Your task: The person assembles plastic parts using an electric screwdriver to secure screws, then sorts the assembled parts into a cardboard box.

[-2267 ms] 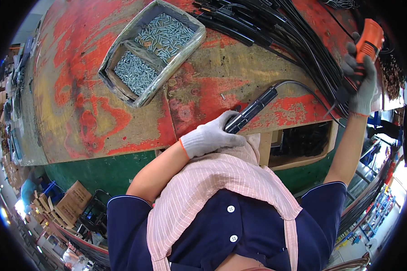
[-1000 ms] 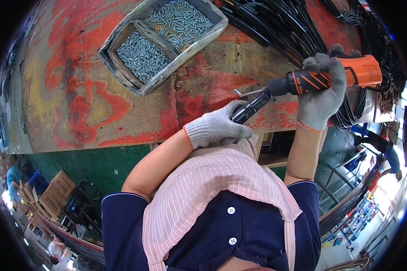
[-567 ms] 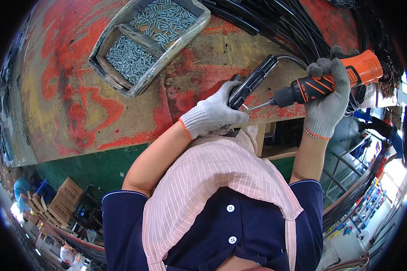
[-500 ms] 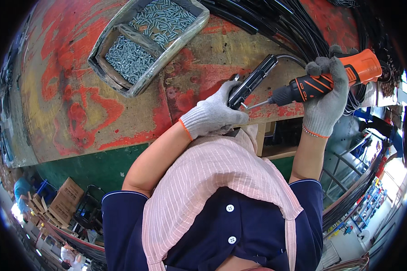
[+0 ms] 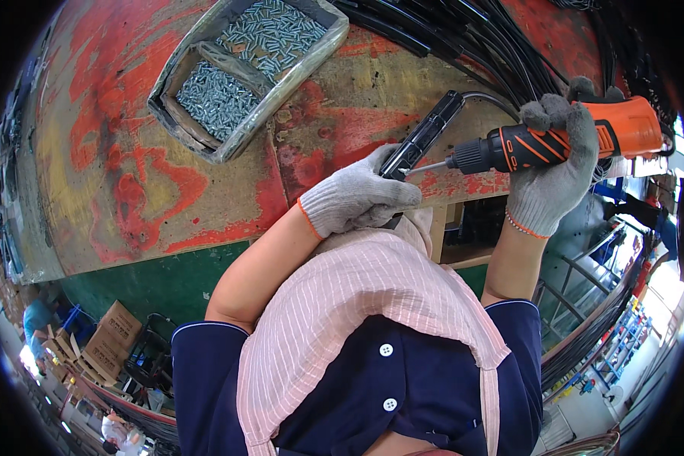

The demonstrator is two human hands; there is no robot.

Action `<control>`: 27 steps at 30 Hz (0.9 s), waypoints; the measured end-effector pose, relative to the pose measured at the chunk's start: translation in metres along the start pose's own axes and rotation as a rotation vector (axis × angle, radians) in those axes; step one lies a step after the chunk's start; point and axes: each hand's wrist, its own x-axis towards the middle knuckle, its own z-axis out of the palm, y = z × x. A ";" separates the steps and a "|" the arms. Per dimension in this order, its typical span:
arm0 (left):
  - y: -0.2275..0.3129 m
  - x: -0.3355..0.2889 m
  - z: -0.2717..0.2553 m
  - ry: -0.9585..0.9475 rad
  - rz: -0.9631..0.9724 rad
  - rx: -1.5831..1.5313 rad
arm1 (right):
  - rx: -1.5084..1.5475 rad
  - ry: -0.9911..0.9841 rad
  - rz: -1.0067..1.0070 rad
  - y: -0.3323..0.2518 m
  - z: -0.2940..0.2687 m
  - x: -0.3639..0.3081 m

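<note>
Gloved in grey, my left hand (image 5: 361, 190) is closed around the near end of a long black part (image 5: 425, 133) with a dark cable running from its far end. My right hand (image 5: 558, 163), gloved too, grips an orange and black power screwdriver (image 5: 539, 146). The tool lies roughly level and points left. Its thin bit (image 5: 427, 168) reaches the near end of the black part, beside my left fingers. A screw at the bit's tip is too small to make out clearly.
On the worn red and bare-wood tabletop (image 5: 190, 194) stands a two-compartment tray (image 5: 239, 140) of small silver screws. Bundles of black cables and strips (image 5: 501, 45) lie at the back right. Cardboard boxes (image 5: 112, 334) and a distant person (image 5: 36, 323) show at lower left.
My right hand and the screwdriver have shifted slightly right and turned closer to level. The bit now meets the black part's end, where a small screw showed sticking out before.
</note>
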 end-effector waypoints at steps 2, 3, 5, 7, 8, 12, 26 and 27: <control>0.000 0.000 0.000 -0.029 -0.002 -0.049 | 0.031 -0.026 -0.005 -0.003 0.003 -0.004; 0.002 -0.001 0.002 -0.002 -0.013 -0.029 | 0.062 -0.052 -0.007 -0.004 0.006 -0.007; 0.003 -0.002 0.005 0.028 -0.022 -0.009 | -0.001 -0.047 -0.024 -0.007 0.012 -0.015; 0.004 -0.001 0.008 0.074 -0.003 0.106 | -0.039 -0.216 0.009 -0.013 0.015 -0.022; 0.003 0.000 0.011 0.072 -0.003 0.105 | -0.121 -0.139 -0.006 -0.015 0.022 -0.031; -0.001 0.005 0.019 0.219 0.024 0.234 | -0.237 -0.248 -0.056 -0.020 0.021 -0.051; -0.023 0.024 0.009 0.297 0.172 0.397 | -0.169 -0.221 -0.041 -0.014 0.022 -0.054; -0.023 0.024 0.009 0.293 0.161 0.398 | -0.115 -0.282 -0.034 -0.012 0.016 -0.051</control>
